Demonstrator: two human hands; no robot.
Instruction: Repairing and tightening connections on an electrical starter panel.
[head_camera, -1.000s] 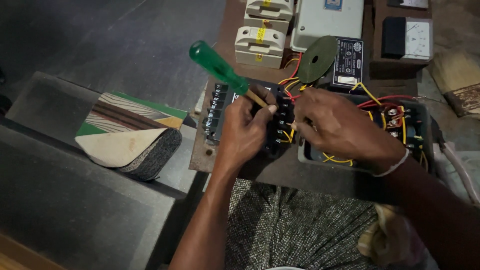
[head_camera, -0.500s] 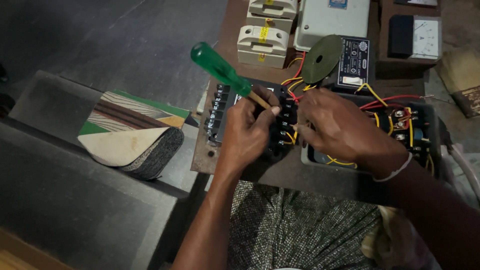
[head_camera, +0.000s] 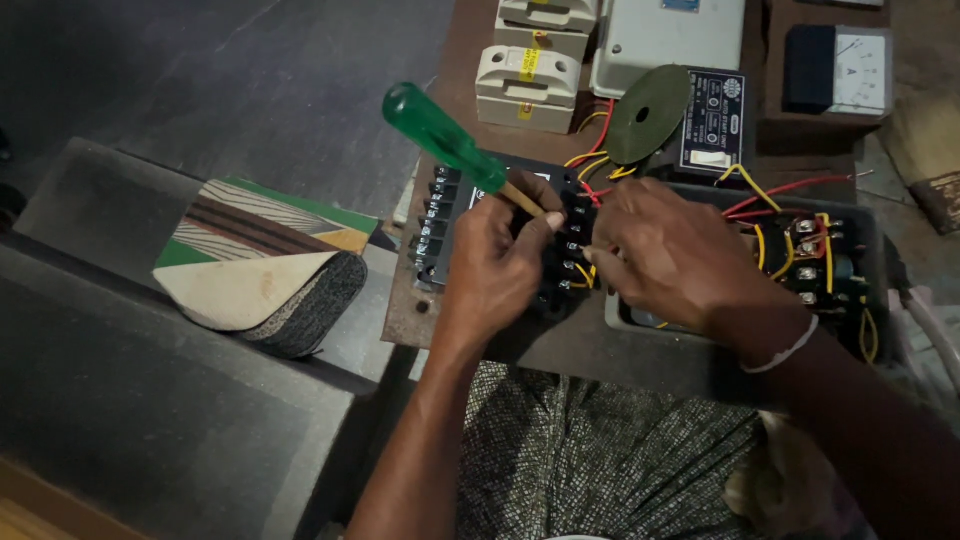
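Note:
My left hand (head_camera: 500, 265) grips a screwdriver with a green handle (head_camera: 440, 135), its shaft slanting down into the black terminal block (head_camera: 440, 225) on the brown board. My right hand (head_camera: 665, 250) rests right beside it, fingers pinched at the red and yellow wires (head_camera: 590, 190) on the block's right side. The screwdriver tip is hidden behind my fingers.
A black open box (head_camera: 840, 265) with wired terminals lies to the right. Behind stand two cream switch housings (head_camera: 525, 70), a grey box (head_camera: 665, 35), a green disc (head_camera: 650, 115) and a panel meter (head_camera: 840, 70). A folded mat (head_camera: 260, 265) lies at left.
Both hands stay on the terminal block. The screwdriver handle has barely shifted; the view has drifted slightly.

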